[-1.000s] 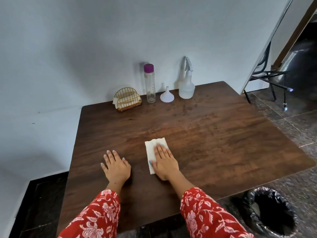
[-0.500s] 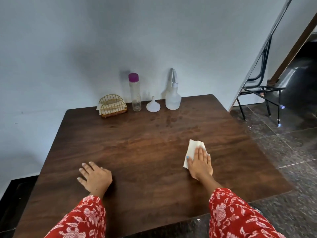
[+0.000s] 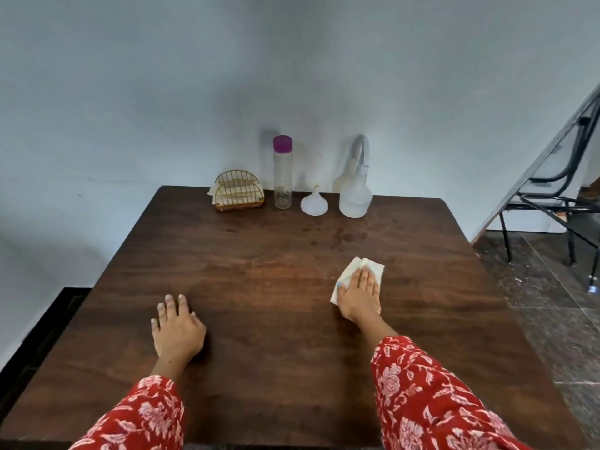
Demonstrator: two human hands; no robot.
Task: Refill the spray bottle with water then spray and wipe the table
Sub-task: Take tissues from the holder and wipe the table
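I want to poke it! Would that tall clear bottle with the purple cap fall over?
Probably yes. The tall clear bottle with the purple cap is slim with a narrow base, so a high poke may tip it. It looks nearly empty, so likely light. Being round, it might roll afterwards.

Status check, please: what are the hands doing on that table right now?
Right hand flat on tissue, wiping. Left hand resting on table. Spray bottle parked. Nothing blocking.

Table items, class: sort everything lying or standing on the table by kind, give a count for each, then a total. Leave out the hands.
Bottles: 2, the spray bottle and the purple-capped bottle
Funnels: 1, the white funnel
Napkin holders: 1, the gold wire holder
Wiping cloths: 1, the white cloth under the right hand
Total: 5
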